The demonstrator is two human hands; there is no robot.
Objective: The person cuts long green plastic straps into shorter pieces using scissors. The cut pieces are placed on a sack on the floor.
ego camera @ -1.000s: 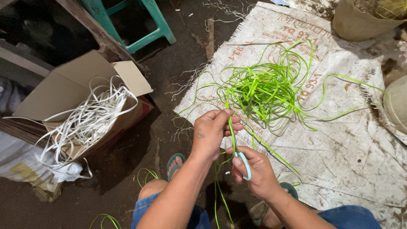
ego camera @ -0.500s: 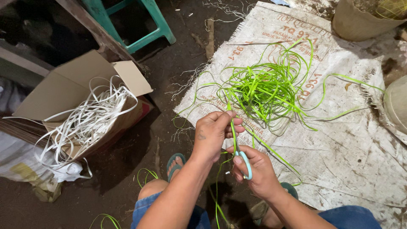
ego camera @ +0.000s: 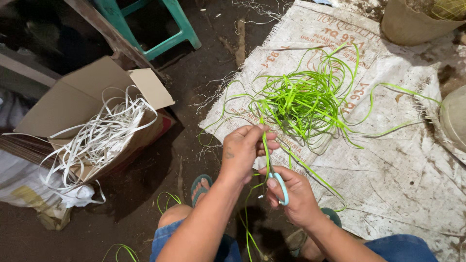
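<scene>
From the head camera, much is cut off or hard to read: the basket point(ego camera: 412, 24) at the far right runs past the top edge, a pale round thing point(ego camera: 454, 121) is clipped by the right edge, and the teal stool point(ego camera: 165, 26) at the far left shows only its legs. The tool point(ego camera: 283, 189) in the right hand point(ego camera: 293, 196) shows only a light blue handle loop; its working end is hidden behind the fingers, so what kind of tool it is cannot be told for sure

The left hand point(ego camera: 245, 150) is raised, back toward the camera, fingers curled shut and pinching a green strip point(ego camera: 266, 150) that runs down to the right hand. The right hand sits just near of it, closed around the blue handle, thumb through or over the loop

The strip leads from a tangled pile of green strips point(ego camera: 306, 102) lying on a worn white sack point(ego camera: 412, 160) spread on the dirt floor point(ego camera: 160, 160), just beyond the hands. To the left, an open cardboard box point(ego camera: 87, 104) holds white strips point(ego camera: 97, 140) spilling over its edge. A sandalled foot point(ego camera: 200, 187) shows below the left forearm
</scene>
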